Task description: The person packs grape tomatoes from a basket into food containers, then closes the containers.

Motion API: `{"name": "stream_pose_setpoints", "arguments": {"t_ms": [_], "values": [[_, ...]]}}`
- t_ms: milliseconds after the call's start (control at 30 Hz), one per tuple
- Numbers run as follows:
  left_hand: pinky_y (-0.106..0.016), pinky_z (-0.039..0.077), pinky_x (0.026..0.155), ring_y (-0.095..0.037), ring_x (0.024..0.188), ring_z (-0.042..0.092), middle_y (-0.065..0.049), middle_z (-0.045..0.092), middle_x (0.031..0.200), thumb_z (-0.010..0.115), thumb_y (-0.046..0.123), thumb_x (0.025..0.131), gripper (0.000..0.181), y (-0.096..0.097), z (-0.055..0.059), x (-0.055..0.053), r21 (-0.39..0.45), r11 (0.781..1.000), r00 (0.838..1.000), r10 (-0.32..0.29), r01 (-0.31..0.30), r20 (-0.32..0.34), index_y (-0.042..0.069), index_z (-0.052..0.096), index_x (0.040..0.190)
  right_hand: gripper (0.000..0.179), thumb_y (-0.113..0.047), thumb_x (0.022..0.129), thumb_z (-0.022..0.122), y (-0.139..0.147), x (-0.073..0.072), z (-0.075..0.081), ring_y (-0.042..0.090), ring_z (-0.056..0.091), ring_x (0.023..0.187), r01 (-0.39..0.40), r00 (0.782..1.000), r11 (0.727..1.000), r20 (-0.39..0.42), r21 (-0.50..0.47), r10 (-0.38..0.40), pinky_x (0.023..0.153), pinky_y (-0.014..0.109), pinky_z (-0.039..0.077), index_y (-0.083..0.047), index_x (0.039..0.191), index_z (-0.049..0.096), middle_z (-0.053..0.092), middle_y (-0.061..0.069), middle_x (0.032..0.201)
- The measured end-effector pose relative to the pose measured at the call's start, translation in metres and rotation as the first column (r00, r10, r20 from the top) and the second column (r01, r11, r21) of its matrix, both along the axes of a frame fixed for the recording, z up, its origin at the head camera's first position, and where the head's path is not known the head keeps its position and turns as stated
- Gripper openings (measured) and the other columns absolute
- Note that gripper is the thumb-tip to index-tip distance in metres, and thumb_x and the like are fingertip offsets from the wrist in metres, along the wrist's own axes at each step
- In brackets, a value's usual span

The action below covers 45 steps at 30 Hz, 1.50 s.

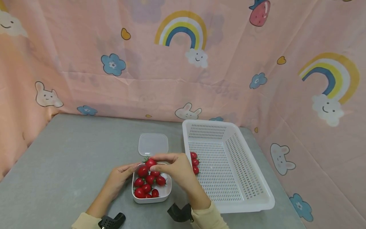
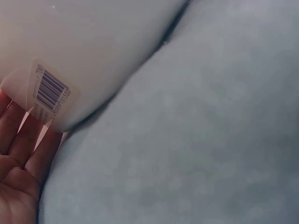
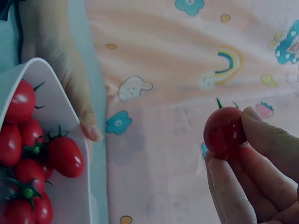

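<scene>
The right hand (image 1: pixel 180 169) pinches a tomato (image 1: pixel 150 163) between thumb and fingers, above the twelve o'clock side of the box (image 1: pixel 151 200). The left hand (image 1: pixel 118 178) touches the box at ten o'clock, fingers extended, slightly parted.

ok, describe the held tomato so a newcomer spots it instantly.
On the grey table, find the small white box left of the big white basket. Near its far rim is a red tomato, the only one pinched in the right grip.
</scene>
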<state>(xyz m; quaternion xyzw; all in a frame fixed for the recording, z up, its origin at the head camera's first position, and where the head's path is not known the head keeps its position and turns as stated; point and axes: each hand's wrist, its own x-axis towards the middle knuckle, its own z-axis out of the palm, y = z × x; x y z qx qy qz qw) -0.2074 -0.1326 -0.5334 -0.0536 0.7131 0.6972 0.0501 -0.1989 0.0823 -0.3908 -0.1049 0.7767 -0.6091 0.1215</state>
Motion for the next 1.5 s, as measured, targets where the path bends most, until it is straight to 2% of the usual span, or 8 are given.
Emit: {"name": "stream_pose_setpoints", "arguments": {"t_ms": [133,300,400,633,800,1200,1333,1500], "values": [[-0.014,0.050,0.089,0.009,0.100,0.064,0.015,0.075,0.104,0.061,0.023,0.099,0.038,0.000,0.001,0.001,0.022,1.000,1.000,-0.012,0.012,-0.011,-0.006,0.067,0.122,0.026,-0.017,0.081,0.082,-0.005,0.005,-0.010,0.018,0.064,0.110,0.004,1.000,1.000,0.008,0.026,-0.004,0.098,0.042,0.054,-0.007,0.105,0.079,0.076,0.009,0.108],[-0.014,0.050,0.089,0.008,0.100,0.065,0.017,0.075,0.101,0.061,0.022,0.099,0.038,-0.001,0.001,0.002,0.034,0.999,1.000,-0.018,0.018,-0.011,-0.007,0.065,0.124,0.024,-0.016,0.078,0.084,-0.011,0.011,-0.026,0.014,0.067,0.096,0.036,0.999,0.998,0.005,0.061,-0.036,0.074,0.022,0.056,-0.008,0.100,0.080,0.077,0.009,0.103],[-0.014,0.049,0.090,0.008,0.101,0.064,0.013,0.075,0.106,0.061,0.024,0.099,0.039,-0.001,0.002,0.002,0.017,1.000,1.000,-0.022,0.022,-0.007,-0.005,0.066,0.124,0.023,-0.014,0.076,0.086,-0.013,0.013,-0.037,0.007,0.064,0.090,0.057,0.998,0.996,0.002,0.065,-0.058,0.070,0.015,0.051,-0.008,0.097,0.081,0.078,0.009,0.101],[-0.014,0.049,0.091,0.009,0.102,0.063,0.001,0.074,0.115,0.061,0.026,0.099,0.038,-0.001,0.003,0.001,-0.016,1.000,1.000,-0.019,0.019,-0.013,-0.003,0.068,0.123,0.021,-0.014,0.076,0.086,-0.017,0.017,-0.055,0.014,0.063,0.097,0.097,0.995,0.990,0.018,0.101,-0.099,0.075,0.020,0.053,-0.008,0.095,0.081,0.077,0.009,0.100],[-0.014,0.049,0.091,0.010,0.102,0.063,-0.004,0.073,0.118,0.061,0.026,0.099,0.038,-0.001,0.002,0.001,-0.023,1.000,1.000,-0.015,0.015,-0.011,-0.002,0.068,0.123,0.021,-0.014,0.073,0.087,-0.019,0.015,-0.068,0.011,0.062,0.096,0.114,0.993,0.982,0.005,0.151,-0.116,0.078,0.022,0.052,-0.010,0.093,0.082,0.078,0.006,0.098],[-0.014,0.049,0.090,0.010,0.102,0.063,0.016,0.074,0.105,0.061,0.023,0.099,0.037,-0.001,0.003,0.002,0.003,1.000,1.000,-0.020,0.020,-0.024,-0.006,0.067,0.122,0.022,-0.015,0.073,0.088,-0.021,0.016,-0.076,0.015,0.067,0.094,0.088,0.995,0.974,-0.060,0.209,-0.077,0.084,0.032,0.058,-0.010,0.095,0.082,0.077,0.007,0.101],[-0.014,0.050,0.090,0.010,0.101,0.063,0.018,0.074,0.103,0.061,0.023,0.099,0.038,-0.001,0.003,0.002,0.003,1.000,0.999,-0.021,0.021,-0.027,-0.006,0.067,0.122,0.023,-0.015,0.074,0.088,-0.022,0.016,-0.077,0.018,0.069,0.095,0.075,0.994,0.967,-0.093,0.245,-0.054,0.086,0.035,0.059,-0.009,0.095,0.081,0.077,0.008,0.101],[-0.014,0.049,0.090,0.010,0.102,0.063,0.020,0.073,0.103,0.061,0.024,0.099,0.038,-0.001,0.003,0.002,0.001,1.000,1.000,-0.022,0.022,-0.019,-0.006,0.067,0.123,0.023,-0.014,0.074,0.088,-0.023,0.015,-0.078,0.020,0.070,0.095,0.065,0.990,0.959,-0.135,0.274,-0.028,0.085,0.032,0.059,-0.007,0.095,0.081,0.078,0.009,0.100]]}}
